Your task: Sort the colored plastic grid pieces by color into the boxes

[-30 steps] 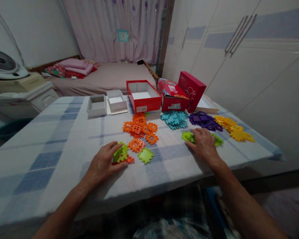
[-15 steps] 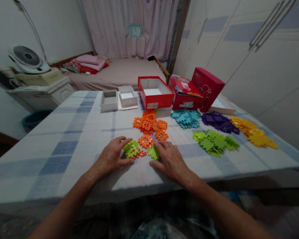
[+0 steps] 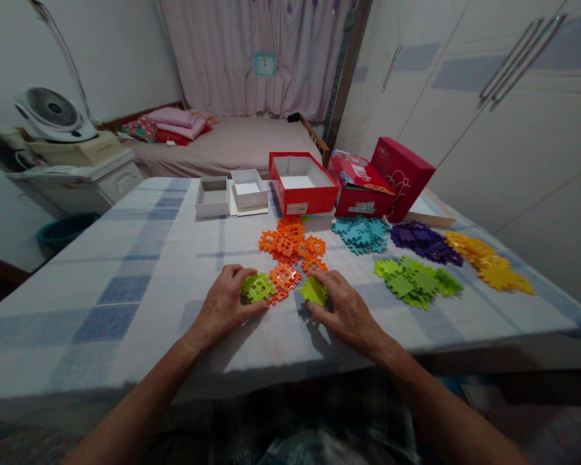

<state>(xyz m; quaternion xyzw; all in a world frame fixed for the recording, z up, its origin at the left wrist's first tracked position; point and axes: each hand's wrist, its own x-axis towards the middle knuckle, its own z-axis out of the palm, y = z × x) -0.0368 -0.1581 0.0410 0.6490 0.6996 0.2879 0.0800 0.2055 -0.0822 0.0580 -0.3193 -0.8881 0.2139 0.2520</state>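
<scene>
My left hand (image 3: pixel 226 301) grips a lime-green interlocking plastic tile (image 3: pixel 259 287) with window-like openings, thumb and fingers on its edges. Between thumb and fingers of my right hand (image 3: pixel 343 305) is a second green tile (image 3: pixel 314 292), solid-faced, held a little above the cloth with its shadow below. An orange tile (image 3: pixel 285 276) lies between the two hands, with another partly under the left green one. Behind them spreads a pile of orange tiles (image 3: pixel 286 244). Off to the right lies a heap of green tiles (image 3: pixel 411 281).
Teal tiles (image 3: pixel 361 233), purple tiles (image 3: pixel 423 242) and yellow tiles (image 3: pixel 494 263) form heaps on the right. Along the table's far side stand an open red box (image 3: pixel 303 199), a red carton (image 3: pixel 363 201), a tall crimson box (image 3: pixel 409 173) and two small white boxes (image 3: pixel 213 205).
My right hand has moved right and lifted its green tile off the cloth, away from the orange tile. My left hand has shifted slightly, its green tile now tilted.
</scene>
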